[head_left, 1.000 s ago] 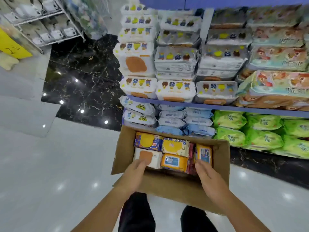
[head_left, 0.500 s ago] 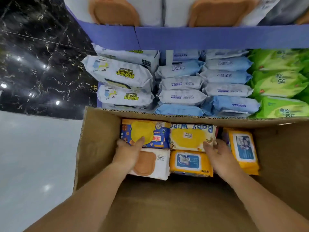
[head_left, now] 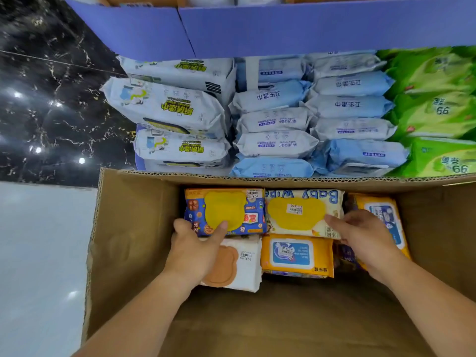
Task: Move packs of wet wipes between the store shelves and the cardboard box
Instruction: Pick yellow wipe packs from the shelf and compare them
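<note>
An open cardboard box (head_left: 134,228) stands in front of the lowest shelf. At its far end lie a blue pack with a yellow lid (head_left: 239,202) and a cream "Baby Wipes" pack (head_left: 304,212). My left hand (head_left: 198,251) grips the blue pack's near left corner, thumb on the lid. My right hand (head_left: 365,238) holds the cream pack's right edge, thumb on top. Nearer me lie a white pack with a brown lid (head_left: 242,261), partly under my left hand, and an orange pack with a blue label (head_left: 296,256). Another orange pack (head_left: 383,215) stands on edge behind my right hand.
The shelf behind the box holds white packs with yellow print (head_left: 164,106), blue packs (head_left: 275,145) and green packs (head_left: 432,112). A purple shelf edge (head_left: 283,29) juts out above them. The box's near half is bare cardboard. Black marble and white floor lie to the left.
My view has dropped close over the box. Both hands went from the near row to the far row; the left now clasps the blue pack, the right the cream pack.
</note>
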### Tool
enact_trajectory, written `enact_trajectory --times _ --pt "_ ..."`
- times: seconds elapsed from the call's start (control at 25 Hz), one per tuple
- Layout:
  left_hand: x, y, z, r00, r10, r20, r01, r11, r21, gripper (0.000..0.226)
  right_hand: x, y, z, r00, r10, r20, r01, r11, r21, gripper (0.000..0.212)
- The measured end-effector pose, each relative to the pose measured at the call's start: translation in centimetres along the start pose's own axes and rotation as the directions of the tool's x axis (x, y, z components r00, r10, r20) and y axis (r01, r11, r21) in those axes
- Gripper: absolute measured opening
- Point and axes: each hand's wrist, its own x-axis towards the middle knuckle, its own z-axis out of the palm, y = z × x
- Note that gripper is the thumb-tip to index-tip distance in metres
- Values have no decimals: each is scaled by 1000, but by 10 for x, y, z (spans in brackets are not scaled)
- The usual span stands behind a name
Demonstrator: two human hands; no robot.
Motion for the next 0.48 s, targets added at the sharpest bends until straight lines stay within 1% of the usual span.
enact_trajectory --times 0.04,0.08,0.12,0.16,0.2,0.28,0.32,0.36,0.4,0.44,0.48 --pt "2 -1 -3 1000 -17 -21 16 998 -62 61 2 1 1 999 38 32 -40 998 48 41" --pt "6 0 -6 999 -34 -41 29 992 -122 70 6 1 4 995 54 84 -61 995 81 43" --pt "9 3 -8 998 -43 -54 34 988 -153 84 10 1 7 988 60 140 -74 992 99 45" --pt "12 5 -8 997 -45 -55 39 993 -116 95 15 1 10 981 70 180 -89 991 102 46" --pt "15 7 -8 999 -35 -41 33 998 -44 95 19 1 12 975 88 202 -109 989 99 45" --pt "17 13 -8 998 -20 56 16 997 70 70 25 1 11 968 88 235 -120 984 128 42" --pt "19 13 -9 993 -9 115 -4 993 116 60 25 3 8 972 75 222 -112 981 160 43" --pt "19 16 -11 988 16 154 -42 984 171 58 23 7 4 978 58 199 -98 975 197 46" --pt "21 17 -12 985 52 165 -90 969 231 60 20 10 0 984 43 171 -83 968 237 48" --pt "24 17 -12 983 95 156 -134 955 263 63 15 14 -3 989 40 144 -78 960 269 50" --pt "25 16 -10 981 120 151 -156 955 252 61 11 18 -7 992 38 119 -73 950 302 53"
